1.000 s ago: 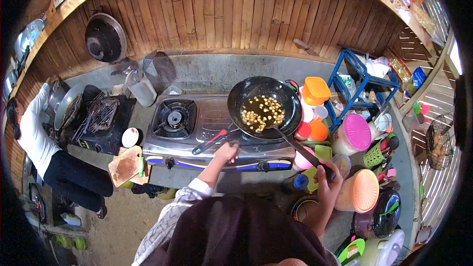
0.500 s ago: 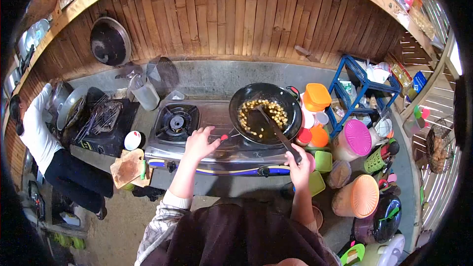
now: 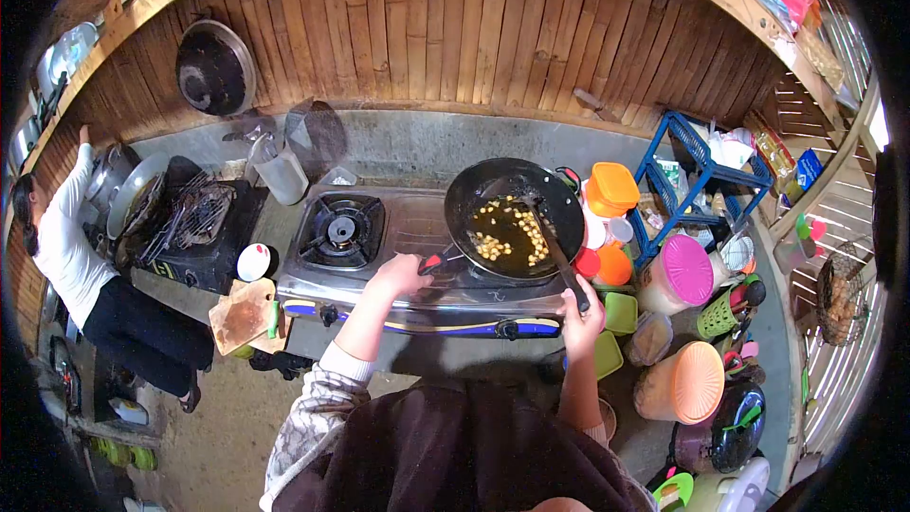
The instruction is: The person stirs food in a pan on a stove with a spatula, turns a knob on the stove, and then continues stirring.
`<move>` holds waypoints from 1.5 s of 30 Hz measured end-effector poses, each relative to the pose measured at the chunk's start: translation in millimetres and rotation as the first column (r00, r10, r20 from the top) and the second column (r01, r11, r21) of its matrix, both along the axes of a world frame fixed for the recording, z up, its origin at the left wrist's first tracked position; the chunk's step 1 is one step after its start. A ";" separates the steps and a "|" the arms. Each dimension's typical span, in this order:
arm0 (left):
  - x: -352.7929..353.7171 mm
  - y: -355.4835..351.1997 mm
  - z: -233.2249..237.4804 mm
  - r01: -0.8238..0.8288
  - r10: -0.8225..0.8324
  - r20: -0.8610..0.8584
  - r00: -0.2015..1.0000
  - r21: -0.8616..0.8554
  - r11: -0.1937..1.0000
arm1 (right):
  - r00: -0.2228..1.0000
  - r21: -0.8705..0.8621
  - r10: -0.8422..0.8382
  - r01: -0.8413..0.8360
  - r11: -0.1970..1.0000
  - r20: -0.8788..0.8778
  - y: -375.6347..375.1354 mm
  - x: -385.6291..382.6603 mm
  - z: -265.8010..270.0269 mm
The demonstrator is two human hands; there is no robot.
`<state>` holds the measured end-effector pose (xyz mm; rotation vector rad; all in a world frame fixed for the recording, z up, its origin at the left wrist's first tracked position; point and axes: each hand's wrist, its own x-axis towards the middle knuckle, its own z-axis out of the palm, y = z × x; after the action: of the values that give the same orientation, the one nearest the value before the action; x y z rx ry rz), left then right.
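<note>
A concrete counter [image 3: 417, 147] is running along a wall of vertical wooden slats [image 3: 427, 28], and a steel two-burner gas stove [image 3: 417, 228] is sitting on it above a sandy floor [image 3: 227, 417]. A blue rack [image 3: 706, 175] and plastic tubs with orange [image 3: 611, 185] and pink lids [image 3: 687, 265] are crowding the right end. A black grill [image 3: 194, 213] is lying at the left, with a wooden cutting board [image 3: 242, 313] just below it. Another person in a white top [image 3: 62, 246] is bending at the far left.

A black wok [image 3: 479, 194] is sitting on the stove's right burner, with pale food pieces [image 3: 507, 232] lying in oil inside it. Its red-and-black handle [image 3: 438, 260] is pointing down and left toward the person, and the left hand [image 3: 398, 275] is wrapping its fingers round the end of it. The left burner [image 3: 339, 228] is standing bare.

The right hand [image 3: 580, 311] is closing tightly on the near end of a dark spatula [image 3: 561, 261]. The spatula's long axis is slanting up and left from that hand, crossing the wok's near rim, with its blade end pointing into the food.
</note>
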<state>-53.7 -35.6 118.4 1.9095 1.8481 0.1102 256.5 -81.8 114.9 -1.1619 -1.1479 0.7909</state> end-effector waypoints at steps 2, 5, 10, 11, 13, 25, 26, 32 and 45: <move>0.3 -1.2 7.4 -0.019 0.037 0.208 0.977 -0.090 0.996 | 1.000 -0.008 -0.010 0.011 1.000 0.024 -1.4 15.6 -14.9; -1.5 0.4 -1.5 0.024 -0.022 0.227 0.974 -0.006 1.000 | 0.989 0.127 -0.097 0.083 0.988 0.110 -17.0 17.5 9.0; 1.2 0.1 -3.1 -0.012 0.006 0.153 0.988 0.034 0.999 | 0.999 0.080 -0.025 0.027 0.996 -0.023 -38.0 37.0 19.0; 1.3 0.5 -4.2 -0.025 0.015 0.139 0.990 0.070 0.997 | 0.997 0.104 -0.078 0.076 0.992 0.020 -40.3 41.4 17.2; 0.8 1.5 -3.8 -0.008 0.001 0.126 0.992 0.056 0.998 | 0.997 0.049 -0.080 0.081 0.996 -0.015 -53.6 43.0 36.3; 5.6 -2.4 7.2 -0.077 0.118 0.294 0.949 -0.145 0.986 | 0.982 0.086 -0.187 0.187 0.979 -0.005 -94.1 73.0 71.5; 6.4 -2.9 8.0 -0.088 0.144 0.329 0.933 -0.177 0.980 | 0.975 0.081 -0.220 0.220 0.972 -0.006 -95.9 74.2 73.6; 5.5 1.3 -5.4 -0.120 0.179 0.364 0.914 -0.179 0.976 | 0.977 0.067 -0.210 0.206 0.976 0.049 -95.6 78.3 69.5; 6.3 1.7 -5.1 -0.124 0.200 0.386 0.901 -0.215 0.969 | 0.998 -0.083 -0.058 0.060 0.995 0.027 -78.0 47.4 57.6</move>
<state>-47.4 -33.9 113.3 1.4699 1.6636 0.3501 303.9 -159.7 172.5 -1.2722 -1.1041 0.7875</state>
